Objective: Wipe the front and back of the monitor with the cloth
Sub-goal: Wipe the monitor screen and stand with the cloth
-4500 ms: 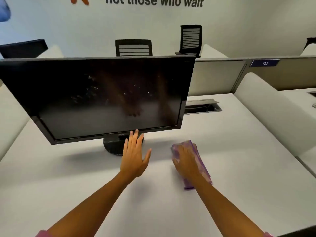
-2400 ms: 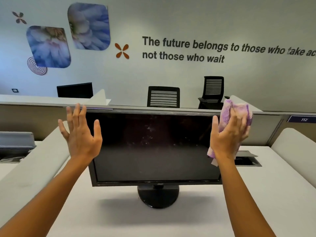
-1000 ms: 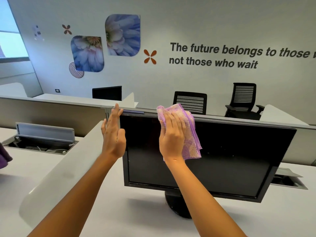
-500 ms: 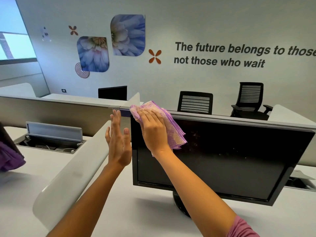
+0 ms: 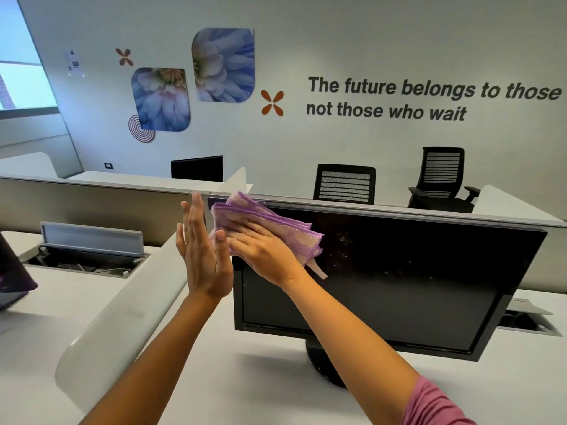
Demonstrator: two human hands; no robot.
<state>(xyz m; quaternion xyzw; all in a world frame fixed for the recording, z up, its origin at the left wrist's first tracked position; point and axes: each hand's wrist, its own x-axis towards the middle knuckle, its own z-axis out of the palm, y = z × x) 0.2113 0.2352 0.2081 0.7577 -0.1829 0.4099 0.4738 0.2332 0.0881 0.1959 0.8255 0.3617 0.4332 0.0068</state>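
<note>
A black monitor point(image 5: 399, 277) stands on a round base on the white desk point(image 5: 245, 378), its dark screen dusty and facing me. A folded purple cloth point(image 5: 276, 228) lies flat against the screen's upper left corner. My right hand point(image 5: 260, 250) presses the cloth to the screen with straight fingers. Upright and flat, my left hand point(image 5: 202, 253) sits at the monitor's left edge, fingers straight; the frame does not show whether it touches the edge.
A curved white divider point(image 5: 122, 317) runs along the left of the desk. Beyond it lies an open cable tray point(image 5: 89, 256) and a dark purple object point(image 5: 12, 277) at the far left. Office chairs point(image 5: 343, 184) stand behind the grey partition.
My right hand has slid the cloth left and slightly down across the top left corner of the screen. The left hand stays beside the monitor's left edge.
</note>
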